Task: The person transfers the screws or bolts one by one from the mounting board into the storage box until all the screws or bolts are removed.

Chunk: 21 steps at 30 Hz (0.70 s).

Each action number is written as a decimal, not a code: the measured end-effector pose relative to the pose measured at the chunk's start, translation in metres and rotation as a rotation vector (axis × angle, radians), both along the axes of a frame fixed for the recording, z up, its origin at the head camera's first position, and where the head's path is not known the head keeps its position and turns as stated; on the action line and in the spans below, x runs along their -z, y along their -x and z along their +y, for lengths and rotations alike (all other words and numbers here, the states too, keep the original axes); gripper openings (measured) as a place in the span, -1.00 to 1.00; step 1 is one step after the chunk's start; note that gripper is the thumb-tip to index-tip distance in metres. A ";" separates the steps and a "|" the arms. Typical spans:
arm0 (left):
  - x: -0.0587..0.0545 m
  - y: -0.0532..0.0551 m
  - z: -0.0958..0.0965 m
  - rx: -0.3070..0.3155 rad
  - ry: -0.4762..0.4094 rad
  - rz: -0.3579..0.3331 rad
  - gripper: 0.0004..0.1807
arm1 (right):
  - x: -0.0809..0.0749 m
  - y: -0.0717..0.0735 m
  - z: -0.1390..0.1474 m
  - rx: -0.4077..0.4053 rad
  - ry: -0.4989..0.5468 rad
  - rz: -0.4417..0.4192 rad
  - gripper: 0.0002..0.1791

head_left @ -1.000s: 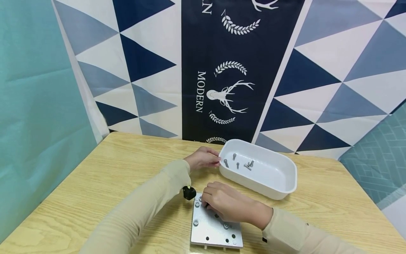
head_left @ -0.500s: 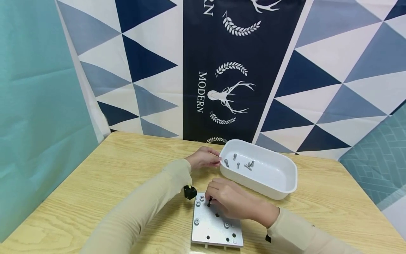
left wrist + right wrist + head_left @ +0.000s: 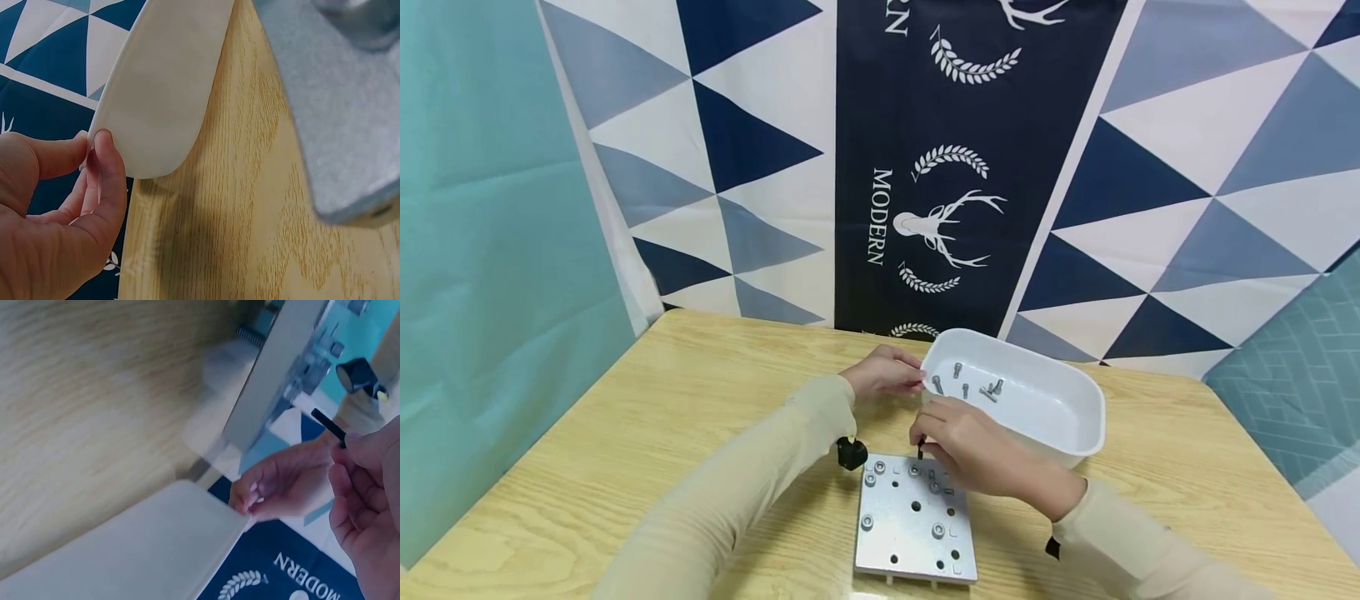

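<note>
My left hand [image 3: 883, 372] pinches the near-left end of a white plastic tray [image 3: 156, 94] at its rim, thumb and fingers meeting there. Several small silver screws [image 3: 988, 394] lie inside the tray. Between its thumb and fingers, my right hand [image 3: 973, 446] holds a thin black screw [image 3: 328, 425], its threaded end sticking out. This hand hovers over the far edge of a silver metal plate [image 3: 910, 533], close to the tray's near wall. The plate bears several silver socket-head screws [image 3: 867, 522] and has several bare holes. The right palm is hidden in the head view.
The wooden table [image 3: 737, 400] carries everything. A black wrist device [image 3: 852, 453] hangs under the left sleeve, beside the plate's far-left corner. Patterned cloth [image 3: 760, 167] hangs behind the table's back edge, with a teal sheet [image 3: 497, 233] at left.
My right hand has moved from the plate's far-left part rightward and away toward the tray, lifting the black screw off a hole. The left hand stays at the tray's rim.
</note>
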<state>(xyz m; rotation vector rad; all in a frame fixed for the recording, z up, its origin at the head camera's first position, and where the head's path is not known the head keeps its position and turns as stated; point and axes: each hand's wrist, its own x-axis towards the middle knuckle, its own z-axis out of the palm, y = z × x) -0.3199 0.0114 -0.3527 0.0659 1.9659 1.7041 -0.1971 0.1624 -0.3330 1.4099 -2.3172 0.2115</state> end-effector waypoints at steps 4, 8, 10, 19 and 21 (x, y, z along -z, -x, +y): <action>-0.003 0.003 0.001 -0.007 0.003 0.008 -0.74 | -0.006 0.005 0.007 0.008 0.025 0.023 -0.74; -0.006 0.005 0.002 0.004 -0.015 0.013 -0.73 | -0.012 0.010 0.014 0.035 0.034 0.034 -0.73; -0.006 0.005 0.002 0.008 -0.023 0.008 -0.73 | -0.015 0.011 0.018 0.057 0.031 0.038 -0.73; -0.001 0.003 0.002 0.000 -0.034 -0.001 -0.74 | -0.028 0.018 0.037 0.152 0.034 0.050 -0.73; 0.001 0.003 0.002 -0.001 -0.034 -0.009 -0.74 | -0.029 0.019 0.041 0.161 0.037 0.053 -0.72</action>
